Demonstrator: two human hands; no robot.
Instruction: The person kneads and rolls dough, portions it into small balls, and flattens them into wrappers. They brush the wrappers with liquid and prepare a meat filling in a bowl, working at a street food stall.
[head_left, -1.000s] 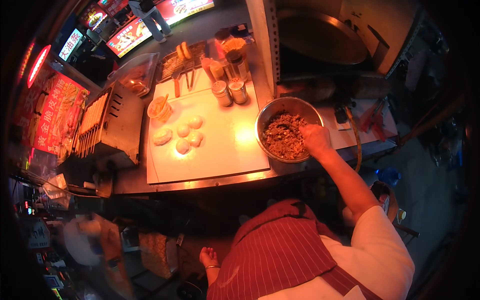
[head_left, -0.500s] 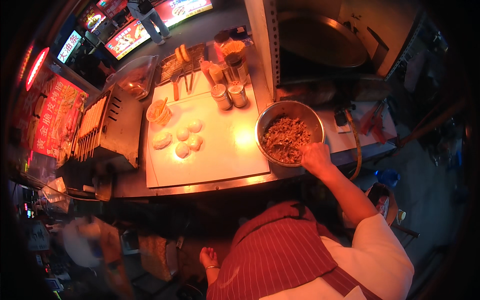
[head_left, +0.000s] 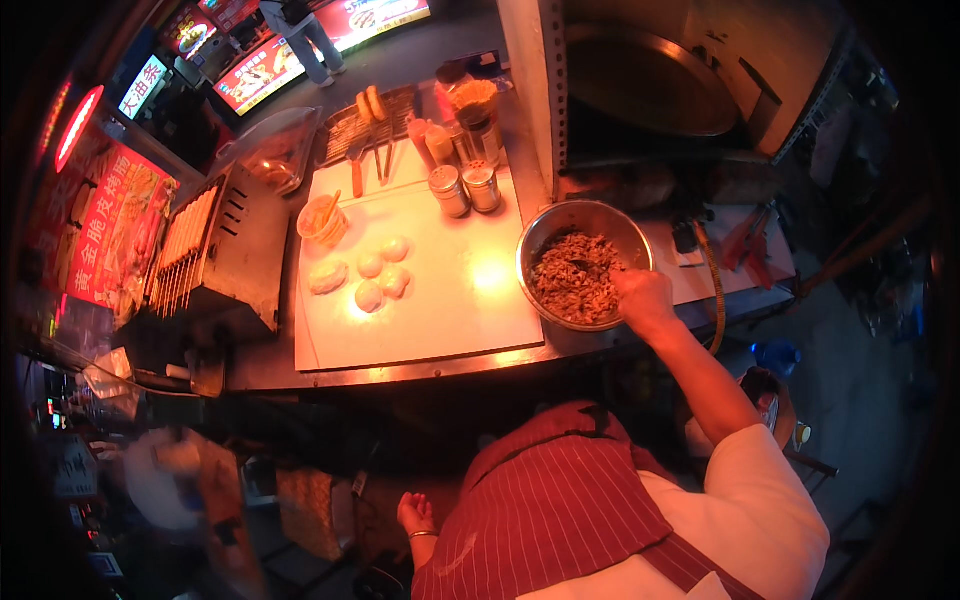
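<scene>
My right hand (head_left: pixel 645 302) is closed at the right side of a steel mixing bowl (head_left: pixel 640 250). What the fingers grip there is hidden by the hand and the food. Brown minced filling (head_left: pixel 577 278) lies in the bowl, heaped toward its near side. Down beside the striped apron (head_left: pixel 550 510) hangs my left hand (head_left: pixel 416 514), its fingers curled in and nothing visible in them. Several pale dough balls (head_left: pixel 371 266) rest on the white board (head_left: pixel 440 330), left of the bowl.
Shaker jars (head_left: pixel 450 192) and sauce bottles stand at the board's back. A tub (head_left: pixel 322 222) with a stick in it sits at the left. Skewers line a metal grill box (head_left: pixel 235 250). Behind the bowl rises a post (head_left: pixel 530 100), next to a large round pan (head_left: pixel 650 85).
My right hand has shifted slightly up and to the right along the bowl, and the filling's surface looks disturbed. My left hand stays where it hung.
</scene>
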